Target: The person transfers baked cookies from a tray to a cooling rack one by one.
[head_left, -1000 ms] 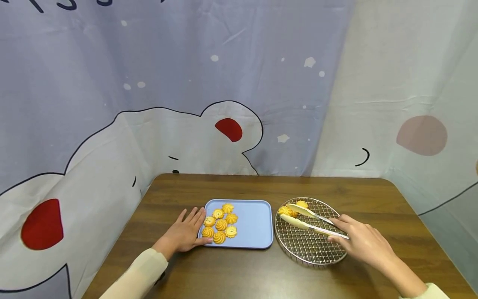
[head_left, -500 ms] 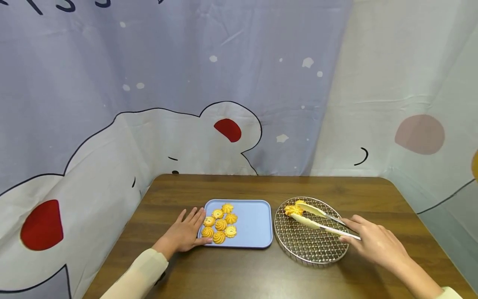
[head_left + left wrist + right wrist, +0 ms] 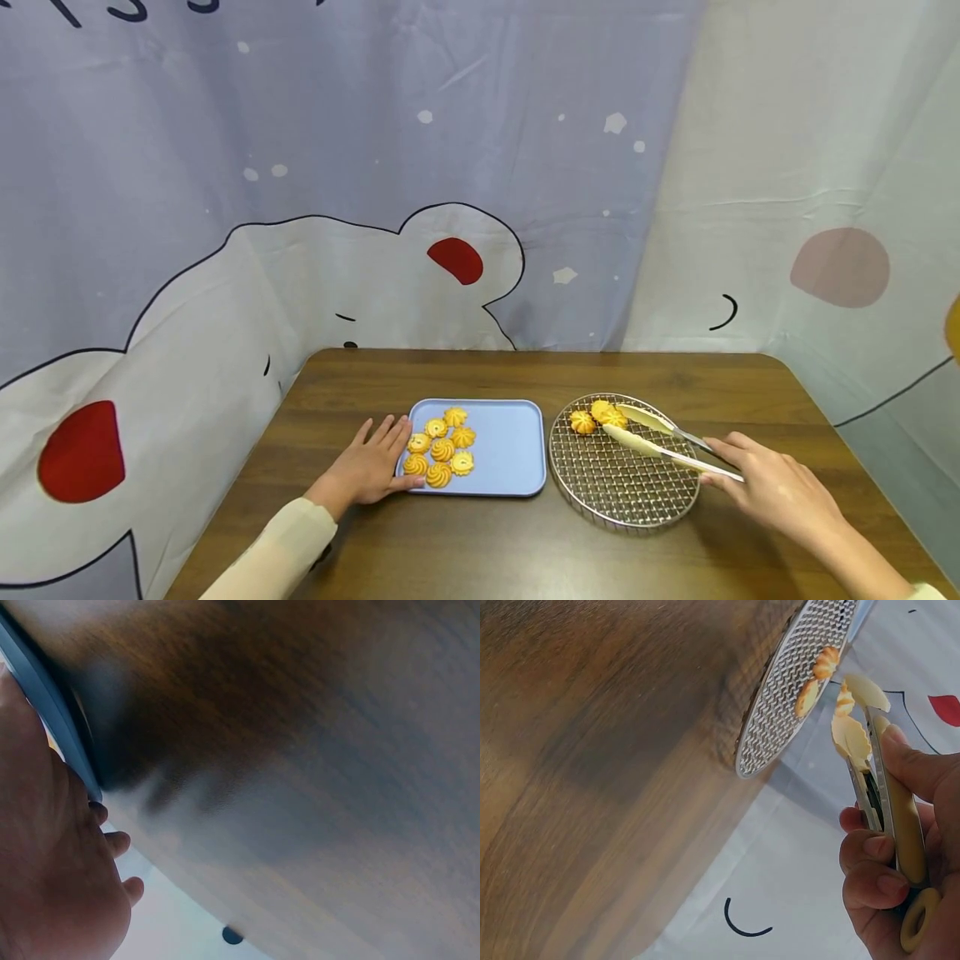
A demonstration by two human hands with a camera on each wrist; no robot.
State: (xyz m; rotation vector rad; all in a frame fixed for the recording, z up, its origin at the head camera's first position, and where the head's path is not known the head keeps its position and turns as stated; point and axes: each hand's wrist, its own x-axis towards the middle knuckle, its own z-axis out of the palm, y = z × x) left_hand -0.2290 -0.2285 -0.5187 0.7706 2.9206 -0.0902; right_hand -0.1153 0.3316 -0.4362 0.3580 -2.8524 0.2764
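My right hand (image 3: 783,492) grips a pair of tongs (image 3: 637,440) with pale yellow tips. They reach over a round wire rack (image 3: 630,492). Between the tong tips sits a piped butter cookie (image 3: 616,417), also visible there in the right wrist view as a golden cookie (image 3: 844,700). Two more cookies lie on the rack's far left part, one a swirled cookie (image 3: 582,422). My left hand (image 3: 367,468) rests, fingers extended, along the left edge of a blue tray (image 3: 510,450). Several cookies (image 3: 442,450) are grouped on the tray's left half.
Both the tray and the rack stand on a brown wooden table (image 3: 487,542), the rack to the tray's right with a narrow gap. A printed curtain (image 3: 360,275) hangs behind the table and at its sides.
My right hand and the tongs have moved to the right over the rack. One cookie has shifted right with the tong tips, away from the leftmost cookie. My left hand has stayed put.
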